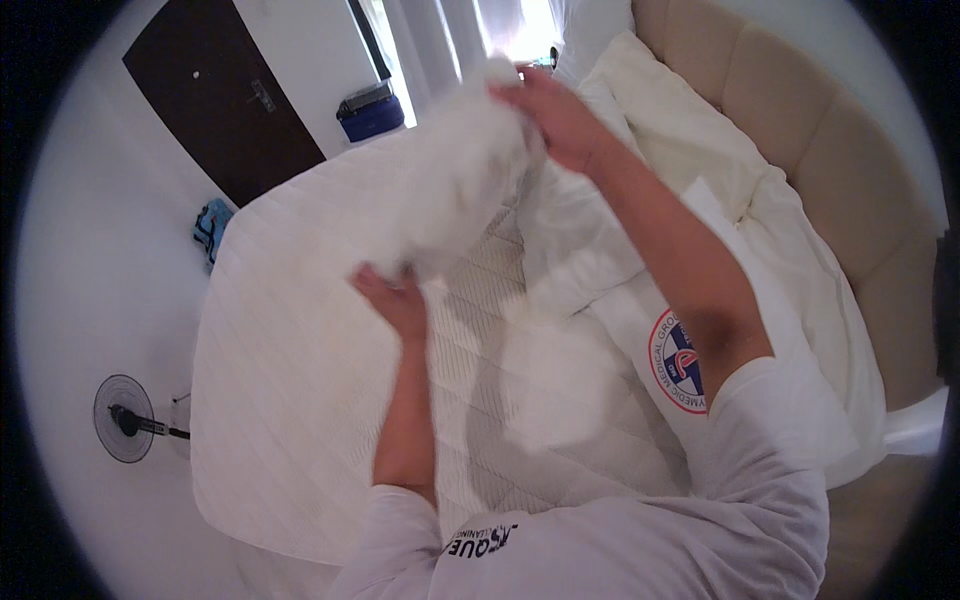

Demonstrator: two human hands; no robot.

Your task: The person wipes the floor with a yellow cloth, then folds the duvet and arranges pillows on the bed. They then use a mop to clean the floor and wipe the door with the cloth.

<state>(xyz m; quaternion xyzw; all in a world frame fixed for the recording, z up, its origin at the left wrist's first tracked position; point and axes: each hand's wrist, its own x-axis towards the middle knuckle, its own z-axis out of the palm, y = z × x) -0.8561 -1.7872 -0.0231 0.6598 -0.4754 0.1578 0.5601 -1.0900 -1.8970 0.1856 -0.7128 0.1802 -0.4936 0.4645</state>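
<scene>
A white cloth bundle [457, 180], blurred by motion, hangs above the bed between my two hands. My right hand [559, 120] grips its far upper end near the window side. At the lower end is my left hand [394, 300], closed on the edge, its fingertips partly hidden and blurred. Whether the bundle is a pillow or folded bedding, I cannot tell. Below lies a white quilted mattress [300, 360]. Crumpled white bedding [577, 225] rests on it beneath my right forearm, and another white piece [562, 375] lies nearer my body.
A cream duvet [712, 157] is heaped along the padded beige headboard [795, 105]. Beyond the bed are a dark door [225, 90], a blue case [371, 120] and bright curtains [435, 37]. A blue bag [214, 225] and a fan [124, 418] stand at the left side.
</scene>
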